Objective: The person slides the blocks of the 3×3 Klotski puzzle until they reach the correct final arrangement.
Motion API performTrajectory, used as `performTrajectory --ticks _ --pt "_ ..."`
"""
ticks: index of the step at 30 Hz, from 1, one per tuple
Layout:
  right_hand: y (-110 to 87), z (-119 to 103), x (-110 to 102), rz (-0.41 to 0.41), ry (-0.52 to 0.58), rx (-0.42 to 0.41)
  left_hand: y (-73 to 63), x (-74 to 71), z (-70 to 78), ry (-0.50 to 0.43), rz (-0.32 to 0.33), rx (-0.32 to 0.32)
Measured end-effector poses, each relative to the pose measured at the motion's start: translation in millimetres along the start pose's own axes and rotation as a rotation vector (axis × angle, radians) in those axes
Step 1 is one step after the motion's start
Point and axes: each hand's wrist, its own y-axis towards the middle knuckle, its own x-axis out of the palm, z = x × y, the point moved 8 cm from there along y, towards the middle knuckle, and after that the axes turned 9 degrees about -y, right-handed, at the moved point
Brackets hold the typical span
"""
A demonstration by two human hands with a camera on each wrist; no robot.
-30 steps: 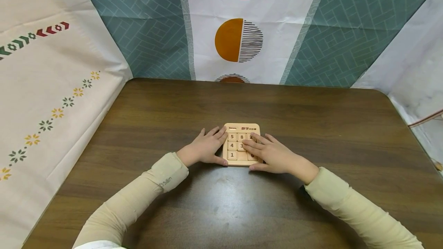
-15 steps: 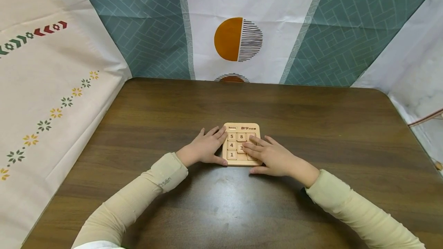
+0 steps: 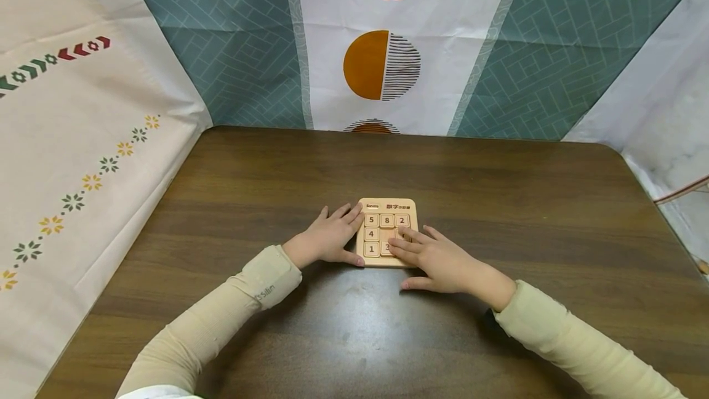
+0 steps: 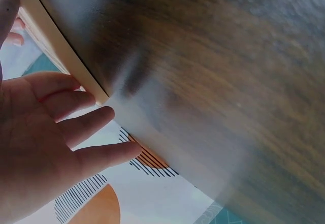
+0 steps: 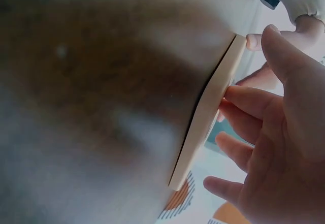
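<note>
A wooden number slide puzzle [image 3: 383, 200] lies flat on the table, with numbered square tiles in its frame. Tiles 5, 8 and 2 form the top row, and 4 and 1 stand down the left side. The middle slot is vacant, with tile 3 [image 3: 384, 250] just below it. My left hand [image 3: 331, 237] rests along the puzzle's left side, fingers extended, thumb at the near corner. My right hand [image 3: 440, 258] reaches in from the right with straight fingers. One fingertip touches tile 3, another is on the right column; its lower tiles are partly hidden.
The brown wooden table [image 3: 266, 171] extends around the puzzle on all sides. A patterned cloth [image 3: 437, 79] hangs behind its far edge, and an embroidered cream cloth [image 3: 72, 140] hangs along the left.
My right hand has drawn slightly toward me. Tile 3 has slid from the middle slot down to the bottom row, uncovering the middle. The left hand has stayed put.
</note>
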Motion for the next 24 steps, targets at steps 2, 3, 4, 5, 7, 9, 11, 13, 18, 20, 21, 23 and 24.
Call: performTrajectory --ticks 2,3,4,5,7,9,11,13,18,20,21,23,24 --pt "-0.9 -1.5 0.1 0.003 -0.003 -0.006 -0.2 -0.5 0.2 0.001 0.004 0.001" --pt "-1.2 -2.1 0.2 0.006 -0.004 -0.009 -0.3 -0.8 0.3 0.003 0.006 0.001" --pt "-1.4 -2.7 0.1 0.009 -0.004 -0.013 -0.3 -1.0 0.3 0.005 0.009 0.001" --pt "-1.4 -3.1 0.1 0.010 -0.005 -0.016 -0.5 -1.3 0.3 0.006 0.010 -0.001" --pt "-1.7 -3.4 -0.2 0.011 -0.007 -0.019 -0.6 -1.5 0.3 0.003 0.010 -0.004" --pt "-1.7 -2.6 -1.0 0.012 -0.009 -0.020 -0.7 -1.5 0.4 -0.001 0.010 -0.004" --pt "-1.0 -1.4 -1.8 0.010 -0.008 -0.019 -0.7 -1.8 0.9 -0.007 0.007 -0.004" --pt "0.5 0.0 -2.2 0.012 -0.004 -0.021 -0.9 -2.0 1.5 -0.005 0.003 -0.004" --pt "8.7 2.9 -2.4 0.023 0.014 -0.010 -0.9 -3.0 2.6 -0.002 -0.006 -0.003" --pt "13.5 3.8 -2.5 0.030 0.014 -0.003 -0.9 -3.1 2.7 -0.005 -0.010 -0.004" --pt "16.1 3.9 -2.9 0.032 0.017 -0.001 -0.9 -3.0 2.6 -0.006 -0.013 -0.005" --pt "21.0 3.3 -3.8 0.032 0.024 -0.002 -0.9 -2.8 2.3 -0.005 -0.017 -0.008" --pt "23.4 2.9 -3.9 0.027 0.026 -0.002 -1.0 -2.9 2.3 -0.008 -0.016 -0.007"
